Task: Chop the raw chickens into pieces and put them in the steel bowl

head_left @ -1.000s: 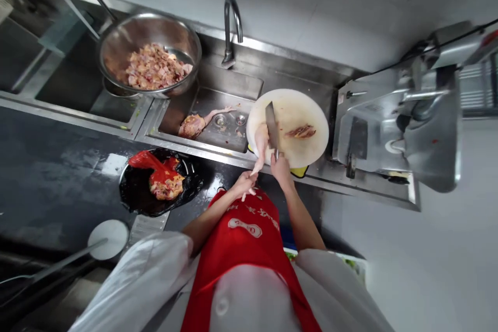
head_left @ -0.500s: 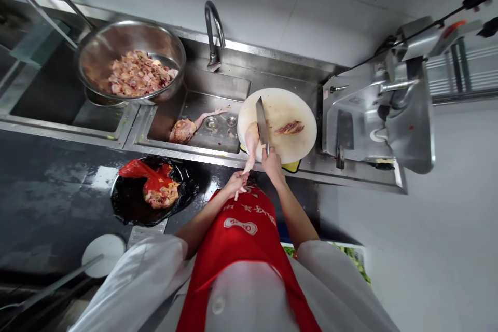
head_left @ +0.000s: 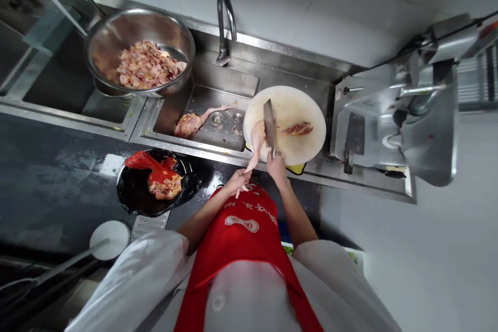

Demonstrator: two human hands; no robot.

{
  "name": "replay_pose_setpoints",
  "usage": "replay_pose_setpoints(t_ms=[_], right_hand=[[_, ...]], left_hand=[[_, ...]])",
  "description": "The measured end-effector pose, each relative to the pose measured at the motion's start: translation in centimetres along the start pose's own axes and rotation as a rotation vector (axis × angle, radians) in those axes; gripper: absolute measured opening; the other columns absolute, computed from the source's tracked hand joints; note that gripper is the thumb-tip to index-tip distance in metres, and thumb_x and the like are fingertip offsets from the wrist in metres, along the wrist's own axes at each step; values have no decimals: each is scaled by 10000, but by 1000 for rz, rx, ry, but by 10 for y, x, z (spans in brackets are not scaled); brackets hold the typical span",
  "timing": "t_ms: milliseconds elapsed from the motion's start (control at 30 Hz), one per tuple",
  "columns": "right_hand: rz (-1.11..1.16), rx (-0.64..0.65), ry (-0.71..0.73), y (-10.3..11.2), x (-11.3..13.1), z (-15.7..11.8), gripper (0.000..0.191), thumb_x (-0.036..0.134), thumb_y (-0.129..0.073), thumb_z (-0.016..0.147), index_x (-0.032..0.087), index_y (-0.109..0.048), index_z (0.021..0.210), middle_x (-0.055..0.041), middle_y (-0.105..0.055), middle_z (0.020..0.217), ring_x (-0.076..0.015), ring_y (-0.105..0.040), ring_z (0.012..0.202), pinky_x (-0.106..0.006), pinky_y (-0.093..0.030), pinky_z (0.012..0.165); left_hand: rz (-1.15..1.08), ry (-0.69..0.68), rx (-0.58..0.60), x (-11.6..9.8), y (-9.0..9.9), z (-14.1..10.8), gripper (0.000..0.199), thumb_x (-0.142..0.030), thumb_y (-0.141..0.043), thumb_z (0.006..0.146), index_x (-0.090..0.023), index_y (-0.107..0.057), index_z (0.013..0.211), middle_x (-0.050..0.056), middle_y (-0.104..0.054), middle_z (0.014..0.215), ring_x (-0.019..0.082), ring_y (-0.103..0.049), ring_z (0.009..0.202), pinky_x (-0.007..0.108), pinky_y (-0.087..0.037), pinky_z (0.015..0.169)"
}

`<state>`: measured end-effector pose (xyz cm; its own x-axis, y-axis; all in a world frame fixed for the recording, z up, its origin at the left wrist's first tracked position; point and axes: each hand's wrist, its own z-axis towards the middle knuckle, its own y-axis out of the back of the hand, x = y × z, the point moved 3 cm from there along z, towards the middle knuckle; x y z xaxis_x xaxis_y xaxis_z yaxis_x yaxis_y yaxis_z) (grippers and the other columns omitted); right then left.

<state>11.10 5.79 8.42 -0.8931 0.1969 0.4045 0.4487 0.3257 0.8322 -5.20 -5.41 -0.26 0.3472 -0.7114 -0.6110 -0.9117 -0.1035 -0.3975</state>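
Observation:
My left hand is closed round the foot end of a pale poultry leg, whose thick end lies on the left part of a round white cutting board. In my right hand is the handle of a cleaver. Its blade lies along the right side of the leg's thick end, pointing away from me. Whether blade and meat touch is hard to tell. Dark strips of meat rest on the board to the right of the blade.
Another leg lies in the sink beneath a faucet. Beyond it stands a steel bowl of chopped meat. A black-lined bin is below left. A metal slicer stands right of the board.
The view has shifted, so the counter items sit further right in it. The cleaver still lies beside the leg, and both hands keep their holds.

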Motion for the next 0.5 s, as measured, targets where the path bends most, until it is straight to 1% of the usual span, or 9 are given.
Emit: replay_pose_setpoints(t_ms=[33,67,100,167,233,300,367,433,500], right_hand=[[-7,15,-34,-4,-8,-2,412,389,-366,1035,53,-581,1136,-189,-680,965,-217,-653,864,-283,-433,750],[-14,19,-59,-2,-17,-1,397,401,-389,1027,73,-598,1107,-178,-686,960,-215,-656,847,-278,-435,740],[-26,15,-77,4,-27,1,390,410,-397,1024,90,-609,1090,-172,-690,968,-217,-659,847,-276,-437,737],[-69,-32,-114,23,-43,8,389,412,-383,1025,105,-614,1090,-177,-695,1002,-234,-662,879,-285,-439,752],[-111,-115,-134,39,-48,13,397,412,-366,1029,105,-603,1114,-187,-699,1007,-256,-661,913,-299,-435,770],[-112,-175,-102,41,-38,12,418,430,-342,1034,108,-587,1138,-185,-704,973,-267,-664,899,-302,-427,754],[-85,-181,-26,27,-19,6,443,464,-319,1038,121,-579,1144,-171,-708,939,-264,-667,880,-293,-418,733],[-64,-133,36,8,0,-1,446,479,-316,1039,135,-581,1138,-162,-711,939,-255,-668,882,-284,-415,732],[-56,-52,38,-3,12,-5,418,465,-341,1037,142,-591,1127,-161,-715,952,-249,-671,897,-280,-421,745]], left_hand=[[-3,-5,-7,-2,3,0,301,-367,-677,870,-191,-453,772,-94,-337,530,38,-267,382,151,-220,356],[-5,-8,-17,-4,6,-1,293,-355,-681,869,-188,-458,776,-95,-335,534,35,-267,383,150,-224,359],[0,-10,-28,-7,9,-1,289,-347,-687,867,-185,-464,778,-94,-337,537,33,-268,385,148,-224,362],[36,5,-27,-10,11,-1,293,-343,-703,858,-181,-472,775,-90,-349,539,33,-277,388,148,-214,361],[70,16,-9,-13,8,-1,298,-351,-710,854,-179,-480,776,-82,-365,545,36,-294,396,149,-204,358],[74,27,9,-14,1,0,301,-354,-717,849,-178,-482,783,-82,-364,552,37,-304,403,148,-206,361],[60,28,15,-13,-6,1,304,-359,-719,849,-179,-481,790,-84,-357,557,36,-306,409,144,-211,367],[61,29,8,-12,-11,2,314,-374,-710,856,-179,-476,781,-84,-357,549,37,-305,408,147,-208,369],[75,31,-15,-12,-12,3,328,-394,-701,862,-178,-474,765,-81,-363,536,40,-304,403,152,-207,370]])
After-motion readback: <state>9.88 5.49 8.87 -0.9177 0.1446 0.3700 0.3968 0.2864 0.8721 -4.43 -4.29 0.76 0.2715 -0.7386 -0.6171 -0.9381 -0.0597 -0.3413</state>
